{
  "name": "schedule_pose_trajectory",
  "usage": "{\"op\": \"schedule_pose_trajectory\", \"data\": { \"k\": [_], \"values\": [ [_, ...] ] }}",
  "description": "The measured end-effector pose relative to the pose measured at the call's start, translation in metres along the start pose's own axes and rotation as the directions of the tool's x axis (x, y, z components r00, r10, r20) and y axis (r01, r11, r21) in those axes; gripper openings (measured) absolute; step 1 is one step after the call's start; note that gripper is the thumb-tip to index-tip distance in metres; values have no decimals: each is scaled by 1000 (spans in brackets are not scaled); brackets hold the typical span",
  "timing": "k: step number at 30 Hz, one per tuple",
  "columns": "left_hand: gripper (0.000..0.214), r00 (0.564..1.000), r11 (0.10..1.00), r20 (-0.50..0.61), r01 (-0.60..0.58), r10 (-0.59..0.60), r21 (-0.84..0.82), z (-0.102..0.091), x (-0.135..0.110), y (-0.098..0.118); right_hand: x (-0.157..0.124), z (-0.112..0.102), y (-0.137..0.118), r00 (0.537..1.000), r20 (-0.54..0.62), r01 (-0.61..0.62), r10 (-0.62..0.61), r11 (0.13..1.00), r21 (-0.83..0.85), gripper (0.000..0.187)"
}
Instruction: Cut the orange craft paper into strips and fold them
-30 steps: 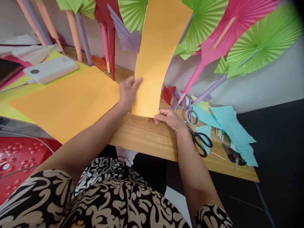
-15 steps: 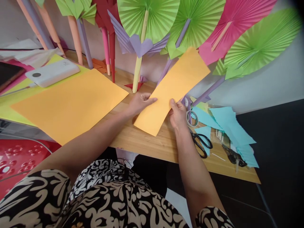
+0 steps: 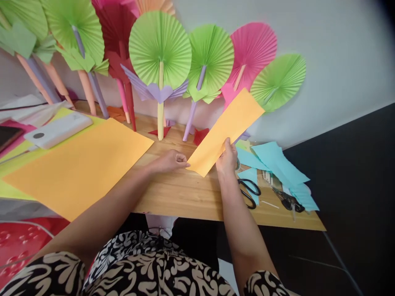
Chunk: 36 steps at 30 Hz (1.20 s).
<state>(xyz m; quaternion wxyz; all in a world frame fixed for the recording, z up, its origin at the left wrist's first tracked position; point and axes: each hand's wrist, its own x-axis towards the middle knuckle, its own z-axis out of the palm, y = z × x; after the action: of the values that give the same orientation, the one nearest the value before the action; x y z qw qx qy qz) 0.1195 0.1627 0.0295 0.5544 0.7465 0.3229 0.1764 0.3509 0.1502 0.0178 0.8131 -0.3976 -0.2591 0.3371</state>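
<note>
The left hand (image 3: 170,160) pinches the near corner of the orange paper strip (image 3: 224,132) between curled fingers. The right hand (image 3: 227,158) grips its lower edge, thumb on top. The strip slants up and away above the wooden table (image 3: 185,193), beside the scissors (image 3: 248,192).

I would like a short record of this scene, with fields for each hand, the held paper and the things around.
Left hand: pinches the near corner of the orange paper strip
Right hand: grips the strip's right edge
Strip: tilted, far end raised over the wooden table
Left of hands: large orange sheet
Right of hands: scissors, turquoise paper scraps
At wall: paper fans
</note>
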Motion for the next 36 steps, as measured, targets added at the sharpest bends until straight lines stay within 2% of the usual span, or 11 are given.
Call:
{"op": "schedule_pose_trajectory", "data": {
  "k": [3,6,9,12,15,18,20,24,26,33,36],
  "values": [
    [47,997,996,-60,-49,45,-72,-5,1,-1,-1,0,-2,999,18,-50,50,999,-11,34],
    [62,979,951,-191,-124,70,-283,-7,6,-7,-10,5,-3,982,116,-143,151,987,-74,39],
    [70,969,880,-239,-171,68,-443,-6,11,-12,-24,13,-1,928,237,-248,287,951,-183,43],
    [50,940,857,-339,-208,42,-471,-4,11,-11,-37,20,0,863,326,-296,386,909,-292,45],
    [48,899,805,-439,-255,-8,-537,-2,11,-8,-44,22,1,812,371,-311,451,871,-380,43],
    [53,881,747,-468,-261,-76,-611,-1,11,-8,-46,22,1,773,387,-328,503,839,-434,42],
    [54,891,751,-447,-242,-79,-615,0,11,-9,-46,22,0,775,387,-324,500,840,-436,43],
    [54,922,774,-374,-168,-95,-611,2,12,-12,-42,22,-1,852,352,-227,387,880,-417,42],
    [54,925,773,-363,-150,-110,-616,2,12,-13,-40,20,1,875,335,-193,350,886,-422,42],
    [59,868,794,-475,-183,-147,-580,6,17,-17,-39,19,5,869,355,-164,345,877,-452,48],
    [60,869,820,-474,-165,-143,-548,8,19,-20,-39,22,2,868,362,-165,339,886,-433,43]
  ]
}}
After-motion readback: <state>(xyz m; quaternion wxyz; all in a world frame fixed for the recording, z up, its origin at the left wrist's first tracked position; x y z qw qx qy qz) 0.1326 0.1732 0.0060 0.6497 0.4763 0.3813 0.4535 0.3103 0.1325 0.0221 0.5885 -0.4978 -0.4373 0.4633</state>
